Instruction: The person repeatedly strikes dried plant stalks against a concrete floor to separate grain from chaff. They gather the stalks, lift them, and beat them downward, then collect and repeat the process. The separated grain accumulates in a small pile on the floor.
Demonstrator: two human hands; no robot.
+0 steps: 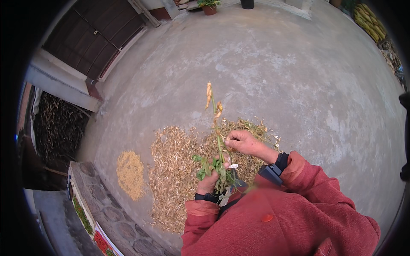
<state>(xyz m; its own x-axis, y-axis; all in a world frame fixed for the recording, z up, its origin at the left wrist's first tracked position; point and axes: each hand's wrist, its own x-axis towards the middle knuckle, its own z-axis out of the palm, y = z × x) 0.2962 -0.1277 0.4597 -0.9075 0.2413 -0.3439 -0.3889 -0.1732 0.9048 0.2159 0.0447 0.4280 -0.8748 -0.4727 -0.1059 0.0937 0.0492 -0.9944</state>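
Note:
My left hand (208, 182) is closed around the lower part of a bean plant (220, 147), where green leaves bunch over the fingers. The green stalk rises upright from it, with several dry, yellow-tan pods (209, 94) near its top. My right hand (243, 143) is pinched beside the middle of the stalk; what lies between its fingertips is too small to make out. Beneath both hands a wide spread of dry, tan pods (173, 170) covers the ground. Close to the left fingers shows a small white piece (233, 166).
A pile of small yellow beans or grains (130, 175) lies left of the pods, near a stone-faced ledge (113, 211). Dry stalks (252, 128) lie beyond my right hand. Farther off are a dark door (96, 36), potted plant (209, 7), dark bucket (247, 4) and yellow-green heap (369, 22).

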